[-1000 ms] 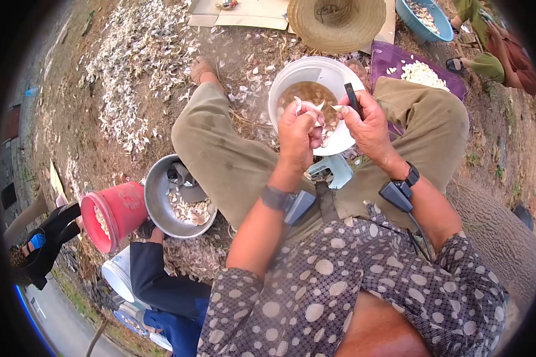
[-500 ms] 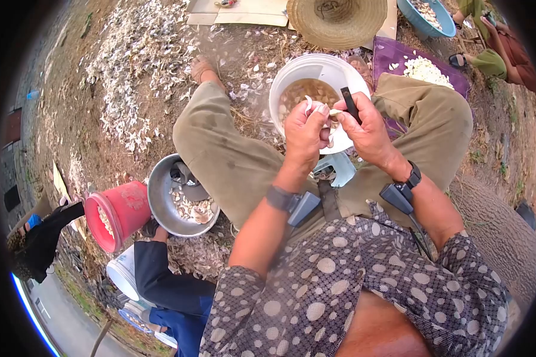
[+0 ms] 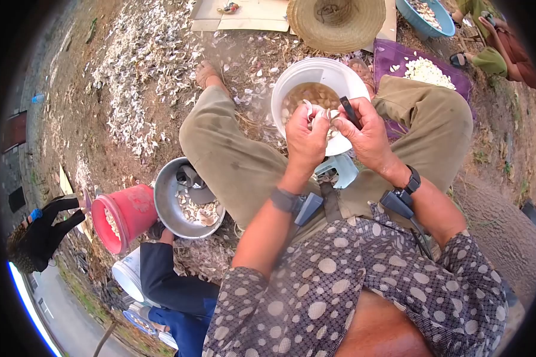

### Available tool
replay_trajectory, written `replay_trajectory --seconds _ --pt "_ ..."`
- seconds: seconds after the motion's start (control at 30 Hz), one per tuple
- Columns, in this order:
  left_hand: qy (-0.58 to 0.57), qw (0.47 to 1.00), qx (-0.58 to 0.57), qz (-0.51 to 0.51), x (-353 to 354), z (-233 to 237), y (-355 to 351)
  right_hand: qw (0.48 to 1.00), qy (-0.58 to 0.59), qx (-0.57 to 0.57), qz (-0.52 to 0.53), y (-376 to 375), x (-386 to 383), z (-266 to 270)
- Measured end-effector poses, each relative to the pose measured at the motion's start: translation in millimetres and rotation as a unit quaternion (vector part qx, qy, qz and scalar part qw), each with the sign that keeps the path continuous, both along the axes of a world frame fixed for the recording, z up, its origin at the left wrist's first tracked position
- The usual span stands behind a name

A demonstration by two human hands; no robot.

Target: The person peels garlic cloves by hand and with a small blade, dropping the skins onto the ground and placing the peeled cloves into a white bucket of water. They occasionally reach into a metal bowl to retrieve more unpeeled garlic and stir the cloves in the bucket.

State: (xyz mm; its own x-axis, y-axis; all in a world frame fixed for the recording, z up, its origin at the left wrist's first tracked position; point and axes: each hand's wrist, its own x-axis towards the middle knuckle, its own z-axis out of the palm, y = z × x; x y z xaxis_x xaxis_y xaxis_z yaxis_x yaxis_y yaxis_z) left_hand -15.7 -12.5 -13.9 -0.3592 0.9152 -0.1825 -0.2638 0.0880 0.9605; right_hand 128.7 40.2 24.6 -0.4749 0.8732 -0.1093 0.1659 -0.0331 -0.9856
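Observation:
My left hand [image 3: 307, 138] is closed on a small pale piece that looks like a garlic clove, with a whitish strip of peel at its fingertips. My right hand [image 3: 366, 132] grips a small knife with a black handle [image 3: 350, 112], its fingertips meeting those of my left hand at the clove. Both hands are over the near side of a white bucket [image 3: 292, 72], which holds brownish water with pale cloves in it. The knife's blade is mostly hidden by the fingers.
A straw hat [image 3: 337, 27] lies beyond the bucket. Peeled cloves [image 3: 427, 72] rest on a purple cloth [image 3: 387, 52] at the right. To the left are a metal basin [image 3: 167, 199] and a red bucket [image 3: 138, 208]. Other people sit lower left and upper right.
My fingers have shifted slightly on the clove, and the knife handle is tilted a little more. The surroundings have moved slightly in view as my head moved.

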Motion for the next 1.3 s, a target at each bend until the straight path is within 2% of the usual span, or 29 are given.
replay_trajectory --seconds 0.1,0.2,0.3,0.4,0.5,0.73,0.8,0.93,1.0,1.07,1.17,1.23,1.3 --pt "-0.021 0.999 0.028 -0.008 1.9 5.9 -0.4 0.998 0.041 -0.034 0.021 1.1 3.8 -3.0" --pt "-0.059 0.997 0.0 -0.048 -0.2 10.2 -2.1 0.993 0.091 -0.068 0.037 4.3 2.1 3.1" --pt "-0.097 0.993 0.002 -0.073 -0.1 10.4 -1.9 0.98 0.117 -0.15 0.052 7.5 6.0 4.6" --pt "-0.276 0.953 -0.038 -0.115 -7.7 13.5 -1.6 0.963 0.136 -0.217 0.088 14.4 13.0 2.7" --pt "-0.368 0.918 -0.063 -0.136 -13.2 19.0 0.5 0.971 0.118 -0.195 0.071 14.4 9.4 3.8" --pt "-0.53 0.843 -0.002 -0.09 -17.9 -1.3 -0.4 0.891 0.243 -0.382 0.044 25.7 18.7 -3.6" --pt "-0.492 0.87 -0.023 -0.036 -20.2 -4.8 2.9 0.863 0.279 -0.419 0.04 31.0 26.2 -1.1" --pt "-0.416 0.904 -0.097 0.029 -17.4 -22.3 8.8 0.836 0.346 -0.425 -0.03 42.8 54.6 -1.9" --pt "-0.34 0.927 -0.152 0.036 -16.8 -29.9 8.8 0.855 0.356 -0.363 -0.105 59.7 86.8 -3.8" --pt "-0.334 0.921 -0.192 0.052 -16.2 -33.8 6.9 0.856 0.37 -0.308 -0.189 81.6 123.3 -5.5" --pt "-0.306 0.926 -0.217 0.036 -18.9 -36.0 7.2 0.877 0.258 -0.201 -0.352 118.6 186.6 -5.0" --pt "-0.293 0.93 -0.22 0.032 -17.1 -36.3 13.2 0.887 0.21 -0.125 -0.392 146.9 232.6 -12.9" --pt "-0.277 0.933 -0.23 0.023 -13.7 -39.8 16.5 0.879 0.141 -0.12 -0.439 169.2 258.4 -7.4"
